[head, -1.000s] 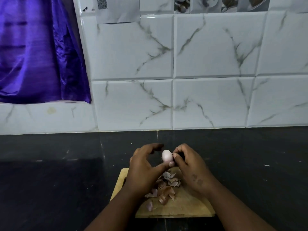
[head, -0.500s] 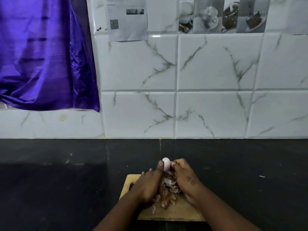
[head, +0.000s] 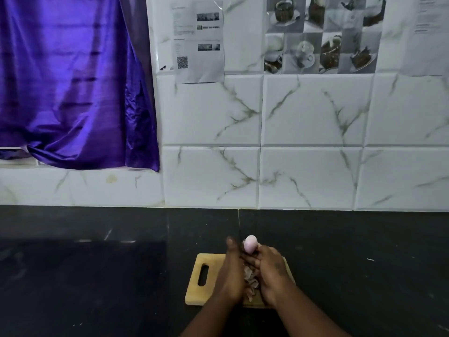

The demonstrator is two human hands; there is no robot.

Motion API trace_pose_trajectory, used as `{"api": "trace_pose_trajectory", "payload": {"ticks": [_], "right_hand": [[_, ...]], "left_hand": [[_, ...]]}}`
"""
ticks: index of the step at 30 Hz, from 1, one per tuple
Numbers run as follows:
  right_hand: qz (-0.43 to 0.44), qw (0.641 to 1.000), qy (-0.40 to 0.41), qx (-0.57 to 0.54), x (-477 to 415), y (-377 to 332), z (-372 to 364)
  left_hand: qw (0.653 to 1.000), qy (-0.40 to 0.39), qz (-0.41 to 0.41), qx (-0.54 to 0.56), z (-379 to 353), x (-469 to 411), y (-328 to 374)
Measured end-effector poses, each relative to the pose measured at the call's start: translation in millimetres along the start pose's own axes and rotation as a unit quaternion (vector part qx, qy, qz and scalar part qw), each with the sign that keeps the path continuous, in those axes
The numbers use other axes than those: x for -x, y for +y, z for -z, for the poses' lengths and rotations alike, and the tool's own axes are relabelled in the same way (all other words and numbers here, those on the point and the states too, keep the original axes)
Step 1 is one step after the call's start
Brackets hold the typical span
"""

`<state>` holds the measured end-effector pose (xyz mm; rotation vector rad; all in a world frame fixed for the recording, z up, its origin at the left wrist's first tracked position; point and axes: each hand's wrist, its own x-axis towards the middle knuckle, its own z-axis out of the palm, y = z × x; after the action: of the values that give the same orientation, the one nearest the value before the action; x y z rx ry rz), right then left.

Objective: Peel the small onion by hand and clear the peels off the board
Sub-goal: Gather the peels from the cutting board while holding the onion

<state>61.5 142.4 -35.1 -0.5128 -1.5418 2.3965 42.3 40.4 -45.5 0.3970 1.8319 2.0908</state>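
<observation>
A small peeled onion (head: 250, 243), pale pink, sticks up from the fingertips of my right hand (head: 270, 272), which pinches it from below over the far edge of the wooden cutting board (head: 200, 294). My left hand (head: 230, 273) stands on edge just left of the onion, fingers stretched forward and blurred, holding nothing that I can see. A heap of loose onion peels (head: 250, 280) lies on the board in the gap between the two hands, partly hidden by them.
The board has a slot handle (head: 203, 275) on its left side and lies on a black countertop (head: 97, 276). A white marbled tile wall (head: 311, 176) rises behind, with a purple curtain (head: 73, 93) at the upper left.
My left hand has come off the onion and straightened beside it; the right hand alone keeps hold. Both hands sit lower in view as the camera has tilted upward.
</observation>
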Motion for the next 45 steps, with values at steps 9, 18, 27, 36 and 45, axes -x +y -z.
{"api": "trace_pose_trajectory", "payload": {"ticks": [9,18,27,36,45], "right_hand": [[0.051,0.994,0.041,-0.084,-26.7,-9.2,15.3],[0.048,0.996,0.033,-0.07,-44.1,-1.7,9.7],[0.048,0.997,0.005,-0.059,-53.6,0.8,15.2],[0.166,0.939,0.05,0.298,-75.8,7.1,4.3],[0.117,0.905,-0.041,0.407,-43.3,0.6,-4.8]], "left_hand": [[0.989,0.063,-0.042,-0.127,18.8,7.5,-7.2],[0.993,0.082,-0.009,-0.085,1.0,-12.6,-15.0],[0.996,0.083,0.0,-0.038,0.9,-15.7,-13.1],[0.99,0.133,0.0,0.052,-2.4,4.2,0.9],[0.97,0.236,-0.05,0.01,-19.7,6.3,-11.2]]}}
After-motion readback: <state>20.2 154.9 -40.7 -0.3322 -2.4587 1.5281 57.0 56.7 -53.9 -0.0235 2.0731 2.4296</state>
